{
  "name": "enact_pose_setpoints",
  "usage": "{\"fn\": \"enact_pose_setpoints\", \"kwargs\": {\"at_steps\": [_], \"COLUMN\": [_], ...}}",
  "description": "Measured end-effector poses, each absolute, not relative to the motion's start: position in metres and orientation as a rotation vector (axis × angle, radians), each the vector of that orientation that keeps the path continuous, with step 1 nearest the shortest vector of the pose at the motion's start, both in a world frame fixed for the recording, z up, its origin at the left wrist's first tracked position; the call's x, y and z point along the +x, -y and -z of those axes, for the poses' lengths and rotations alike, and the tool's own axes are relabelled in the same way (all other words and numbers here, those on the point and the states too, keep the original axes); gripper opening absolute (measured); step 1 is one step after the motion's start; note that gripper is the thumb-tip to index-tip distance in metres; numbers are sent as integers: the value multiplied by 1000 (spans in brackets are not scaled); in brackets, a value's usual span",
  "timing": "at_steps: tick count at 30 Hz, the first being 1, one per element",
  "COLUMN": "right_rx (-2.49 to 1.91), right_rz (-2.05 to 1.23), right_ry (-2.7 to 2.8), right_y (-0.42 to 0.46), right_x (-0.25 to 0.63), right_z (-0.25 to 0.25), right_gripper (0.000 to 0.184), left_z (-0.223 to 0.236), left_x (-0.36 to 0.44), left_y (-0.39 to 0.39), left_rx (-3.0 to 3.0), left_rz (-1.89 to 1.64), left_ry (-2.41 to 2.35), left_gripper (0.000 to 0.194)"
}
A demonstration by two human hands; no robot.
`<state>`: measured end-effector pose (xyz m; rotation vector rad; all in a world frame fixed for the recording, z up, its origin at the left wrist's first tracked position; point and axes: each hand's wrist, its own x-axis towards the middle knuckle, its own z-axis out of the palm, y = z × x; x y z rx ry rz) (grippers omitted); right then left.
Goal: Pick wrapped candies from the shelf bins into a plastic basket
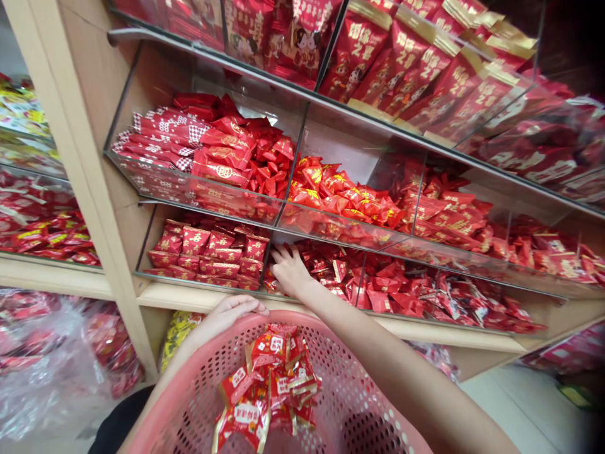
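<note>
Right hand (289, 270): reaching into the low shelf (179, 297), fingers parted; whether I'm pinching anything, I cannot tell.
Left hand (240, 307): resting at the far rim of the pink basket (345, 372); its grip, I cannot tell.
Shelf packets (339, 270): lying just right of my right hand.
Basket packets (280, 383): lying nearer me than both hands.

Pale wooden shelving (66, 126), light floor (510, 403)

At the bottom centre, a pink perforated basket (186, 394) holds glossy red packets (269, 378). At its far rim lies the left hand (239, 307). Near mid-frame, the right hand (289, 268) is inside a low shelf compartment, beside small red sweets (338, 270). Upper right, gold-topped pouches (362, 41) stand in a row.
</note>
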<state>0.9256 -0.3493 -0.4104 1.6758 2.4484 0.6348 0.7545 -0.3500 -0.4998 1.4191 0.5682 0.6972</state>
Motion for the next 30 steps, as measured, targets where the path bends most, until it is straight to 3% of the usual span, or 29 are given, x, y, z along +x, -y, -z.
{"fn": "enact_pose_setpoints", "kwargs": {"at_steps": [12, 18, 21, 24, 27, 30], "right_rx": [1808, 2292, 2554, 2819, 2961, 2867], "right_rz": [-635, -391, 255, 1414, 2408, 2967], "right_ry": [-2650, -2913, -3174, -3011, -2124, -1062], "right_y": [358, 383, 411, 454, 508, 554], "right_x": [939, 958, 962, 955, 940, 923], "right_z": [400, 390, 386, 392, 416, 449], "right_gripper": [19, 10, 9, 16, 22, 30], "left_z": [498, 496, 499, 500, 499, 500], "left_x": [755, 755, 755, 756, 755, 755], "left_y": [353, 352, 350, 351, 353, 353], "left_rx": [1368, 1375, 1371, 1366, 1326, 1263], "left_rz": [-701, -674, -693, -716, -706, -692], "left_ry": [-547, -577, -559, -539, -536, -555], "left_gripper": [28, 28, 28, 27, 26, 26]}}
